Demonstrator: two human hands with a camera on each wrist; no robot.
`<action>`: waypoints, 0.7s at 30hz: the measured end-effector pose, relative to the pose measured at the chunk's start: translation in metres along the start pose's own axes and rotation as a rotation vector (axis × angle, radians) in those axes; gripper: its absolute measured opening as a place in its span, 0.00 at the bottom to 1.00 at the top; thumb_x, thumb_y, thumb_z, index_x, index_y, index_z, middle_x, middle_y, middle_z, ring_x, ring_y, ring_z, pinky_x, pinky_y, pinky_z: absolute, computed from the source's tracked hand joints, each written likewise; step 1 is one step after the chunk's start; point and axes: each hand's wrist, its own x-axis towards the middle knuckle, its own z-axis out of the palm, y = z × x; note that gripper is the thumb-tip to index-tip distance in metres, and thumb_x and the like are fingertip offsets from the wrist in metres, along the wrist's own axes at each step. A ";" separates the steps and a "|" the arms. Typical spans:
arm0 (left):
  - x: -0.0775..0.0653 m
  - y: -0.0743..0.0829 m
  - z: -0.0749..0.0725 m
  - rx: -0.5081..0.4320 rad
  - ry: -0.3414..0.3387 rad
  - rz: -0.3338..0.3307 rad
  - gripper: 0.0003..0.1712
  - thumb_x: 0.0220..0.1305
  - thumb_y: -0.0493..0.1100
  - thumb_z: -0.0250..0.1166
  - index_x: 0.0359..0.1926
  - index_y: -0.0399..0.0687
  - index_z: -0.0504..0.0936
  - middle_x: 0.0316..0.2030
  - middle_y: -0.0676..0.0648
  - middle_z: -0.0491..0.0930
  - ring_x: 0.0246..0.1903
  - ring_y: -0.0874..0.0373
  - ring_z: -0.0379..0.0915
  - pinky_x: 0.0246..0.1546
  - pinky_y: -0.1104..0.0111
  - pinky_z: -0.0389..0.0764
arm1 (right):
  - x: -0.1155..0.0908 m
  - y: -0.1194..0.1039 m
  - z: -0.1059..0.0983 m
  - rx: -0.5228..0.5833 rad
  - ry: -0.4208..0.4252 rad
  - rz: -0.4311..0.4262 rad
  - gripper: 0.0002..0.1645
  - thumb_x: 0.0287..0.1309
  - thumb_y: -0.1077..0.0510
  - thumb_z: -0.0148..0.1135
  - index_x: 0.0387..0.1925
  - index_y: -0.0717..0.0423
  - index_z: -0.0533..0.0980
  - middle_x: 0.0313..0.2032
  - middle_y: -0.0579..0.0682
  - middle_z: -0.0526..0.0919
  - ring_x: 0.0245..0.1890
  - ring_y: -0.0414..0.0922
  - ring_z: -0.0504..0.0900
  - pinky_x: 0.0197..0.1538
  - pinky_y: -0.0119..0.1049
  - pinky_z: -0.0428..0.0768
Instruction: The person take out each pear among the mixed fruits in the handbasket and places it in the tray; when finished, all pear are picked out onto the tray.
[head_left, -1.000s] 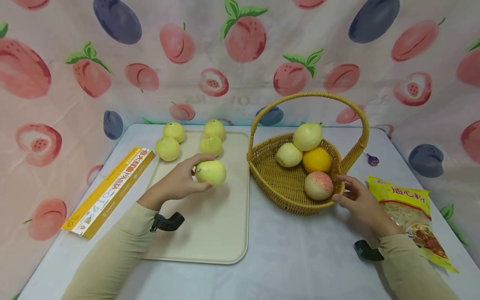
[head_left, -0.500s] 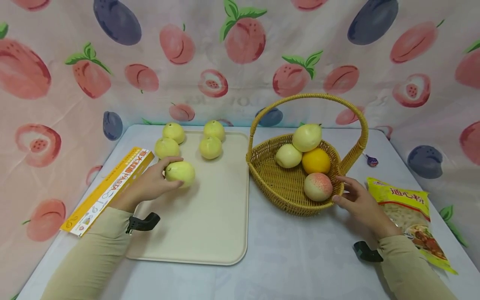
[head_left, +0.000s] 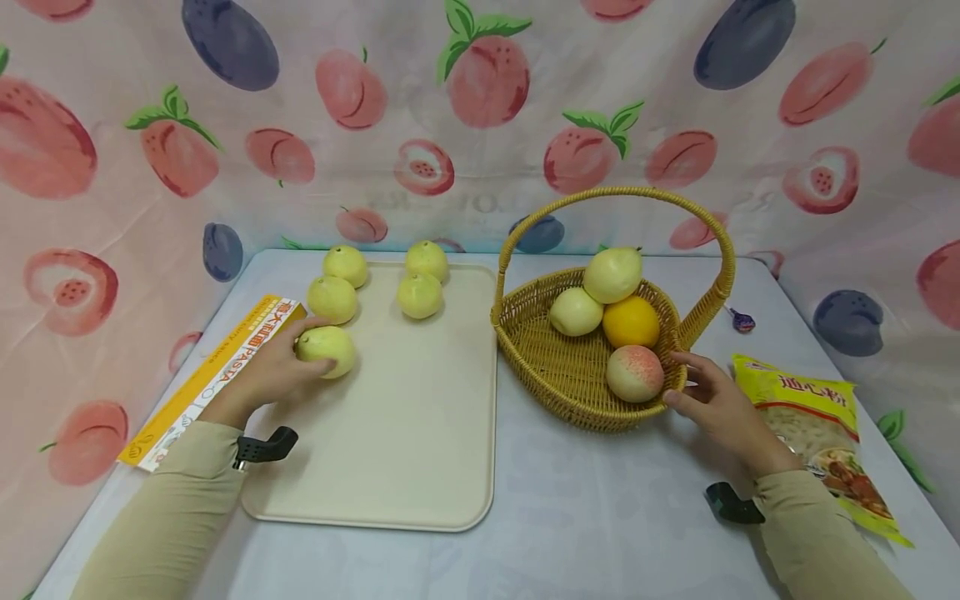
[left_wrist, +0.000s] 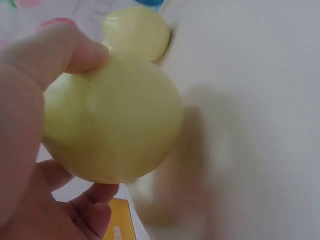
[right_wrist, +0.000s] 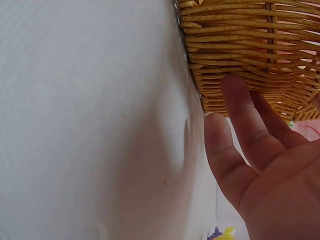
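Note:
My left hand (head_left: pixel 277 362) grips a pale yellow-green pear (head_left: pixel 330 350) over the left side of the beige tray (head_left: pixel 405 467); in the left wrist view, the thumb presses on one side of this pear (left_wrist: pixel 117 120) and the fingertips are on the other. Just beyond it sits another pear (head_left: pixel 332 299), with a further pear (head_left: pixel 346 266) behind. Two more pears (head_left: pixel 419 295) stand at the tray's back middle. My right hand (head_left: pixel 723 412) touches the near right rim of a wicker basket (head_left: pixel 555 396), its relaxed fingers (right_wrist: pixel 247 117) against the woven side.
The basket, with a tall arched handle (head_left: pixel 615 192), holds an orange (head_left: pixel 632 322), a peach (head_left: pixel 635 373) and two pale pears (head_left: pixel 613 275). A pasta box (head_left: pixel 202 387) lies left, partly under the left arm. At right are a yellow pasta bag (head_left: pixel 813 417) and a lollipop (head_left: pixel 742 322).
The left hand has carried its pear leftward across the tray, from in front of the back middle pair to in front of the left pair. The right hand stays at the basket.

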 end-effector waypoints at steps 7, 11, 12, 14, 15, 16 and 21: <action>0.001 -0.010 -0.002 0.029 -0.011 -0.057 0.42 0.65 0.54 0.67 0.72 0.43 0.62 0.64 0.30 0.66 0.55 0.37 0.65 0.55 0.46 0.67 | 0.000 0.000 0.000 -0.002 0.005 -0.013 0.38 0.73 0.55 0.58 0.75 0.63 0.54 0.68 0.74 0.60 0.55 0.66 0.74 0.43 0.26 0.77; 0.004 -0.012 -0.005 0.036 -0.021 -0.077 0.42 0.66 0.56 0.66 0.73 0.43 0.61 0.67 0.29 0.62 0.58 0.36 0.63 0.57 0.44 0.67 | -0.001 0.001 0.000 0.007 0.004 -0.024 0.37 0.73 0.56 0.58 0.74 0.64 0.54 0.67 0.75 0.61 0.55 0.66 0.74 0.43 0.27 0.77; 0.005 -0.011 -0.006 0.035 -0.027 -0.081 0.43 0.66 0.56 0.66 0.73 0.43 0.61 0.68 0.29 0.62 0.58 0.36 0.63 0.58 0.43 0.66 | -0.001 0.001 0.000 0.008 0.004 -0.026 0.37 0.73 0.56 0.58 0.74 0.64 0.54 0.67 0.75 0.60 0.55 0.66 0.74 0.43 0.26 0.77; 0.007 -0.010 -0.007 0.038 -0.032 -0.081 0.43 0.66 0.56 0.66 0.73 0.41 0.61 0.67 0.29 0.62 0.59 0.35 0.62 0.59 0.42 0.65 | -0.002 0.001 0.000 0.012 0.006 -0.034 0.37 0.73 0.57 0.57 0.74 0.64 0.55 0.67 0.75 0.61 0.54 0.66 0.74 0.43 0.27 0.78; 0.008 -0.009 -0.008 0.039 -0.037 -0.081 0.43 0.66 0.55 0.66 0.73 0.40 0.61 0.68 0.28 0.61 0.61 0.34 0.61 0.60 0.41 0.64 | -0.001 0.001 0.000 0.011 0.006 -0.038 0.37 0.73 0.57 0.57 0.74 0.64 0.55 0.67 0.75 0.61 0.54 0.65 0.75 0.43 0.27 0.78; 0.009 -0.008 -0.008 0.043 -0.040 -0.080 0.43 0.66 0.55 0.66 0.73 0.39 0.61 0.69 0.28 0.60 0.61 0.34 0.60 0.61 0.41 0.63 | -0.001 0.001 0.000 0.011 0.005 -0.040 0.37 0.73 0.57 0.57 0.74 0.64 0.55 0.67 0.75 0.61 0.54 0.65 0.74 0.43 0.26 0.78; 0.013 -0.006 -0.009 0.065 -0.040 -0.083 0.43 0.65 0.54 0.67 0.72 0.38 0.61 0.71 0.27 0.56 0.63 0.33 0.59 0.61 0.40 0.62 | -0.001 0.001 0.001 0.014 0.005 -0.033 0.37 0.73 0.56 0.57 0.74 0.64 0.54 0.68 0.74 0.59 0.54 0.65 0.74 0.44 0.25 0.77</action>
